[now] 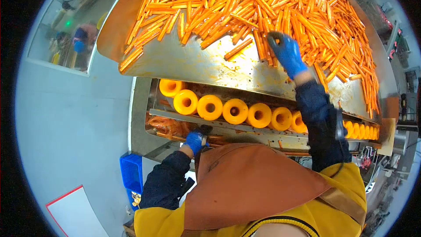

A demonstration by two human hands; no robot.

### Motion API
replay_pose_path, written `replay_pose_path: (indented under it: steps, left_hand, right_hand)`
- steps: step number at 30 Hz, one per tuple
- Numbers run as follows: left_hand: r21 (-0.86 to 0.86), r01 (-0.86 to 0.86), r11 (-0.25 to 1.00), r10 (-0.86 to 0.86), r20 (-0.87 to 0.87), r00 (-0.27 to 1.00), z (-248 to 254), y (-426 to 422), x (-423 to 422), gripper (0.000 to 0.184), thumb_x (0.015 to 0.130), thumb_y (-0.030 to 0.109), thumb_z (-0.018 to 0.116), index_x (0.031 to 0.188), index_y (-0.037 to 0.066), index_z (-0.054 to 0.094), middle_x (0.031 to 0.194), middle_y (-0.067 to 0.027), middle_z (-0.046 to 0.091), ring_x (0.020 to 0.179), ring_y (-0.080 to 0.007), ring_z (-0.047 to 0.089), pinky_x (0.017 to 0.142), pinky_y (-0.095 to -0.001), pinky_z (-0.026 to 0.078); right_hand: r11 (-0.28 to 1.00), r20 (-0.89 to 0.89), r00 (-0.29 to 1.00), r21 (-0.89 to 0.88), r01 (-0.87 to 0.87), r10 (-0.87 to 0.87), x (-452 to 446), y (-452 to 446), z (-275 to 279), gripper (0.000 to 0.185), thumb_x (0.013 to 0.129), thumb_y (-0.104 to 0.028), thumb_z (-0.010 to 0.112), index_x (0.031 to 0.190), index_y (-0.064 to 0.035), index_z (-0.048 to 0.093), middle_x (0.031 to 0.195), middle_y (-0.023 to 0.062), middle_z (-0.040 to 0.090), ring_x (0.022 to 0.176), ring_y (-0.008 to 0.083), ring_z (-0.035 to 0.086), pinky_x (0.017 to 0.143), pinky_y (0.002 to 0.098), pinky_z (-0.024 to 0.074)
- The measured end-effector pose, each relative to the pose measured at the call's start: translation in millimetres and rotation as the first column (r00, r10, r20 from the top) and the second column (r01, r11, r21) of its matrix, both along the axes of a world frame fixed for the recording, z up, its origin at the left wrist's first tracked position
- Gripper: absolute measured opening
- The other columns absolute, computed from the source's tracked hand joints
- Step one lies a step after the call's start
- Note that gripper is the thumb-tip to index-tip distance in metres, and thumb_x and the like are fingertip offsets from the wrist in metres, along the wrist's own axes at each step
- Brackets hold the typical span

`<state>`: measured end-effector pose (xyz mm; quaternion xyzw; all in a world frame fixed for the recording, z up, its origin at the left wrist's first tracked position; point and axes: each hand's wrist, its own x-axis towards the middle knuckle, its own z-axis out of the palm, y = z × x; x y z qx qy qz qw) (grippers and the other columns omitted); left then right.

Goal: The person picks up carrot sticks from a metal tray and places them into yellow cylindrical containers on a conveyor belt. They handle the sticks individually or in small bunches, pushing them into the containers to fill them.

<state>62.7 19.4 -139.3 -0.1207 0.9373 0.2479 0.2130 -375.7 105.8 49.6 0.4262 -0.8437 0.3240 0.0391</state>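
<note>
My blue-gloved right hand (286, 53) is at the orange sticks (313, 22) heaped on the metal tray (175, 63), upper centre of the frame; its fingers are bent, but I cannot tell whether they grip one. My left hand (194, 141), below the yellow rings (251, 116) mid-frame, has curled fingers, their hold unclear.
</note>
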Motion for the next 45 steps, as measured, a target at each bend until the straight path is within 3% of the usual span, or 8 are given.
replay_pose_path:
  steps: [9, 13, 16, 21, 31, 38, 41, 45]
  left_hand:
    - [-0.012, 0.158, 0.987, -0.158, 0.012, 0.987, -6.7, 0.9, -30.6, 0.026, 0.079, 0.027, 0.055, 0.085, 0.005, 0.068, 0.092, -0.0214, 0.065, 0.086, -0.0395, 0.063, 0.074, -0.0483, 0.050]
    - [0.006, 0.099, 0.995, -0.099, 0.062, 0.993, 46.4, -2.3, -22.5, 0.029, 0.073, 0.026, 0.060, 0.095, 0.008, 0.066, 0.090, -0.0200, 0.066, 0.084, -0.0376, 0.063, 0.071, -0.0468, 0.051]
    - [0.181, -0.208, 0.961, 0.240, -0.178, 0.954, 68.3, -9.7, -3.3, 0.031, 0.073, 0.026, 0.065, 0.099, 0.008, 0.066, 0.088, -0.0186, 0.066, 0.081, -0.0358, 0.064, 0.070, -0.0424, 0.052]
    - [0.778, -0.380, 0.500, 0.739, -0.155, 0.655, 133.9, -29.1, -4.5, 0.020, 0.082, 0.005, 0.068, 0.101, 0.000, 0.066, 0.091, -0.0069, 0.068, 0.079, -0.0142, 0.063, 0.070, -0.0286, 0.052]
    - [0.532, -0.324, 0.783, 0.488, -0.201, 0.849, 155.0, -13.0, -108.2, 0.045, 0.078, 0.011, 0.069, 0.120, 0.006, 0.057, 0.099, -0.0083, 0.066, 0.081, -0.0161, 0.061, 0.078, -0.0298, 0.049]
    - [0.338, -0.322, 0.884, 0.449, -0.426, 0.786, 171.3, -15.0, -108.5, 0.046, 0.079, 0.013, 0.070, 0.123, 0.006, 0.057, 0.103, -0.0061, 0.066, 0.074, -0.0100, 0.058, 0.072, -0.0255, 0.049]
    - [0.320, -0.336, 0.886, 0.462, -0.561, 0.687, 155.9, -40.5, -94.8, 0.044, 0.079, 0.016, 0.069, 0.121, 0.009, 0.059, 0.097, -0.0087, 0.067, 0.073, -0.0202, 0.061, 0.076, -0.0325, 0.050]
    - [0.130, -0.425, 0.896, 0.391, -0.685, 0.615, 159.7, -76.3, -99.8, 0.029, 0.083, 0.011, 0.066, 0.112, 0.007, 0.065, 0.096, -0.0092, 0.068, 0.079, -0.0157, 0.063, 0.074, -0.0283, 0.050]
  right_hand:
    - [0.799, 0.157, 0.979, 0.568, -0.197, 0.130, -0.8, -15.9, -22.5, 0.048, 0.073, -0.044, 0.071, 0.092, 0.0008, 0.067, 0.094, 0.0247, 0.066, 0.089, 0.0403, 0.063, 0.081, 0.0451, 0.0515]
    - [0.824, 0.482, 0.866, 0.540, -0.170, -0.137, 11.2, 35.4, 5.2, 0.036, 0.080, -0.030, 0.070, 0.099, -0.0002, 0.067, 0.088, 0.0125, 0.068, 0.074, 0.0212, 0.064, 0.071, 0.0314, 0.0498]
    - [1.000, 0.798, 0.603, 0.024, 0.012, -0.027, -0.1, 83.5, -16.3, 0.030, 0.083, -0.024, 0.068, 0.102, -0.0010, 0.067, 0.093, 0.0059, 0.067, 0.079, 0.0131, 0.062, 0.074, 0.0279, 0.0480]
    - [0.833, 0.673, 0.738, -0.434, 0.343, 0.047, 19.5, 127.7, -19.0, 0.028, 0.085, -0.019, 0.065, 0.108, -0.0023, 0.066, 0.103, 0.0051, 0.067, 0.092, 0.0149, 0.062, 0.083, 0.0286, 0.0471]
    - [0.785, 0.912, 0.273, -0.403, 0.470, 0.305, 113.2, 123.0, -9.8, 0.030, 0.085, -0.015, 0.068, 0.112, -0.0053, 0.062, 0.099, 0.0013, 0.065, 0.091, 0.0116, 0.060, 0.080, 0.0263, 0.0470]
    - [0.986, 0.822, 0.558, -0.165, 0.037, 0.117, 143.4, 128.1, -28.0, 0.026, 0.085, -0.017, 0.070, 0.107, -0.0035, 0.064, 0.093, 0.0009, 0.065, 0.083, 0.0108, 0.060, 0.073, 0.0267, 0.0486]
    - [0.982, 0.914, 0.399, -0.131, 0.139, 0.065, 132.1, 133.9, -28.0, 0.023, 0.087, -0.015, 0.068, 0.106, -0.0026, 0.064, 0.092, 0.0005, 0.064, 0.081, 0.0099, 0.059, 0.072, 0.0280, 0.0493]
    - [0.799, 0.812, 0.434, -0.533, 0.279, 0.390, 147.2, 101.8, 14.4, 0.018, 0.090, -0.011, 0.063, 0.106, -0.0018, 0.063, 0.094, 0.0013, 0.062, 0.086, 0.0090, 0.055, 0.076, 0.0274, 0.0474]
